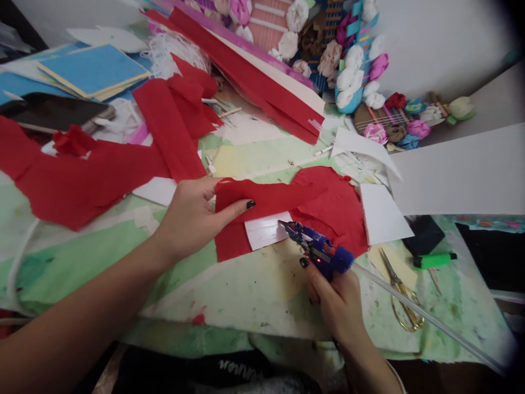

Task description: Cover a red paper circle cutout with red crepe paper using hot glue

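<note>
My left hand [197, 216] pinches the left end of a strip of red crepe paper [262, 194], thumb on top. Part of the strip is folded up, and a small white card piece [266, 232] lies against it. In my right hand [338, 298] is a blue hot glue gun [322, 249] with a small lit red light. Its nozzle points left, at the right side of the white card. A long clear glue stick [426, 314] sticks out of its rear. Behind the gun lies a round piece covered in red paper [334, 205].
Gold-handled scissors [400, 290], a green marker-like item [435, 260] and a white card offcut [383, 213] lie at right. More red paper [102, 169] and a phone [53, 112] are at left. Decorated paper-flower pieces [353, 71] stand at the back.
</note>
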`<action>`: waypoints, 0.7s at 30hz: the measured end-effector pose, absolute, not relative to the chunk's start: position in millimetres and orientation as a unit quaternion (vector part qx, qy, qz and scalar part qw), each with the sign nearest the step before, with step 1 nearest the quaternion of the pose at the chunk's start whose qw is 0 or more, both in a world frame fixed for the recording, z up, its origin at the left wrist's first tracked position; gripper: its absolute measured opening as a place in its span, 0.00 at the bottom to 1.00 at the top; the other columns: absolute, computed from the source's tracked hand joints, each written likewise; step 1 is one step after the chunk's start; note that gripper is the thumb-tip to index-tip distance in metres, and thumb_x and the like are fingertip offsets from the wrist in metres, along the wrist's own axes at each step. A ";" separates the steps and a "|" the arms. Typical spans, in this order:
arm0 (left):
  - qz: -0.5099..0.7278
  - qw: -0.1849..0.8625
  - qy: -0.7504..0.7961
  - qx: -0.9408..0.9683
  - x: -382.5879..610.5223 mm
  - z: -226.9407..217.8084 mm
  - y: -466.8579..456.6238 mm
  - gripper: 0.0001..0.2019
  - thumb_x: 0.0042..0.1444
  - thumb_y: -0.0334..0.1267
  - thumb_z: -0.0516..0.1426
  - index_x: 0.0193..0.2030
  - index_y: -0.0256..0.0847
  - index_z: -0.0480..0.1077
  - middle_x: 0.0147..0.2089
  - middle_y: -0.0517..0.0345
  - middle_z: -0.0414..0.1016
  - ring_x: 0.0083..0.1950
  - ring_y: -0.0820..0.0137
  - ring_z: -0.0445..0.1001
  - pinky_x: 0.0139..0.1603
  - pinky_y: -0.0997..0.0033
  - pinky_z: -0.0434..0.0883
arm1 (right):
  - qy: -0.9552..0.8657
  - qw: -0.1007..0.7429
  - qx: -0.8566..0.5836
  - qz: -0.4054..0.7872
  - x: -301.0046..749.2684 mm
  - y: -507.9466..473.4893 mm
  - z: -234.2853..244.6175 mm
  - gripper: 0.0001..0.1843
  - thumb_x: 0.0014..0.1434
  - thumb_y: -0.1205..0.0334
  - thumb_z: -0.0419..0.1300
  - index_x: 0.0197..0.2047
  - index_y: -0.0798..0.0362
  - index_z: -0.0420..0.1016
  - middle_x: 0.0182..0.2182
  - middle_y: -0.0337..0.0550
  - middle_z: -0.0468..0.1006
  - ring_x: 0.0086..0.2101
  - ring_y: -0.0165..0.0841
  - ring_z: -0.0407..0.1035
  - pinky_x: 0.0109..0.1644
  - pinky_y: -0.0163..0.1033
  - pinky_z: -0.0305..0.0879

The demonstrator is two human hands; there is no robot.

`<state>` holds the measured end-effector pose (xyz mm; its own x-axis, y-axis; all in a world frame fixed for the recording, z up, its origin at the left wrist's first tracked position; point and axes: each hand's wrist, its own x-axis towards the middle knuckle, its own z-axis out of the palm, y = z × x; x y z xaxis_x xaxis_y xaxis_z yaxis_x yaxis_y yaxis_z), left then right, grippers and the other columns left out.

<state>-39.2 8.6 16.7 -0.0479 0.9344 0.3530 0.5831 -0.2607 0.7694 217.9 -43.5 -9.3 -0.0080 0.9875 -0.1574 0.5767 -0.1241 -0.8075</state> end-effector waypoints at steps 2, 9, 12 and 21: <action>0.439 0.196 0.579 0.659 -39.1 16.9 8.4 0.07 0.54 0.42 0.59 0.38 0.46 0.77 0.32 0.62 0.80 0.30 0.68 0.75 0.29 0.69 0.70 | -0.612 0.269 -0.640 0.379 213.1 -45.5 -8.6 0.13 0.61 0.52 0.57 0.34 0.54 0.69 0.18 0.35 0.65 0.20 0.29 0.59 0.23 0.34 0.53; 0.441 0.201 0.582 0.653 -39.3 16.0 8.8 0.07 0.54 0.41 0.60 0.38 0.44 0.77 0.32 0.62 0.80 0.32 0.67 0.76 0.31 0.69 0.71 | -0.691 0.225 -0.585 0.359 193.0 -57.9 -1.6 0.12 0.63 0.55 0.53 0.41 0.54 0.72 0.36 0.47 0.76 0.37 0.38 0.70 0.40 0.42 0.65; 0.439 0.205 0.585 0.650 -39.4 15.5 9.1 0.07 0.53 0.41 0.60 0.37 0.43 0.77 0.33 0.60 0.80 0.32 0.67 0.77 0.31 0.69 0.71 | -0.707 0.220 -0.579 0.342 191.1 -59.2 -1.8 0.13 0.63 0.55 0.53 0.45 0.53 0.72 0.37 0.47 0.76 0.38 0.38 0.70 0.42 0.43 0.65; 0.443 0.213 0.589 0.641 -38.3 15.5 6.9 0.08 0.53 0.42 0.60 0.37 0.43 0.76 0.34 0.59 0.80 0.32 0.68 0.76 0.31 0.71 0.73 | -0.658 0.299 -0.635 0.271 222.9 -48.8 -1.4 0.11 0.60 0.55 0.57 0.37 0.55 0.74 0.26 0.44 0.75 0.29 0.36 0.70 0.28 0.37 0.64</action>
<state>-38.3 6.9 15.5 -0.0861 0.9445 0.3171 0.5664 -0.2154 0.7955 222.9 -48.8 -1.4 -0.0138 0.9987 0.0490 0.6738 0.0455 -0.7375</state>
